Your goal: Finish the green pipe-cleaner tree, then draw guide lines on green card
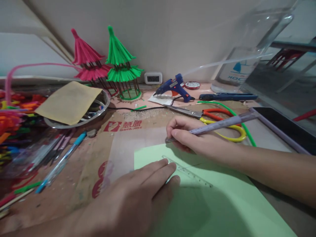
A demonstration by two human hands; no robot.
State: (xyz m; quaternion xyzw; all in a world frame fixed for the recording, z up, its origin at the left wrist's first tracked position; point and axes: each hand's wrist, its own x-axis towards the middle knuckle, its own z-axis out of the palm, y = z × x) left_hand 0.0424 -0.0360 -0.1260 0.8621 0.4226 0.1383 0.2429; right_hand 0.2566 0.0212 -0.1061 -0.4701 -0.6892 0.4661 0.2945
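A light green sheet of paper (229,194) lies before me with a few thin lines drawn on it. My left hand (138,187) rests flat on the sheet, fingers stretched out, their tips at the left end of a clear ruler (195,174). My right hand (190,133) is closed around a lavender pen (217,124), whose dark tip points left near the sheet's top edge. Whether the tip touches anything, I cannot tell. Just behind that hand are scissors (237,134) with orange and yellow handles, partly covered by the pen.
Behind stand pink (86,52) and green (120,52) pipe-cleaner towers, a small clock (153,78) and a blue glue gun (172,86). A utility knife (228,96) and phone (286,128) lie right. Left are a metal dish (103,107), pens (61,161) and coloured pipe cleaners (19,115).
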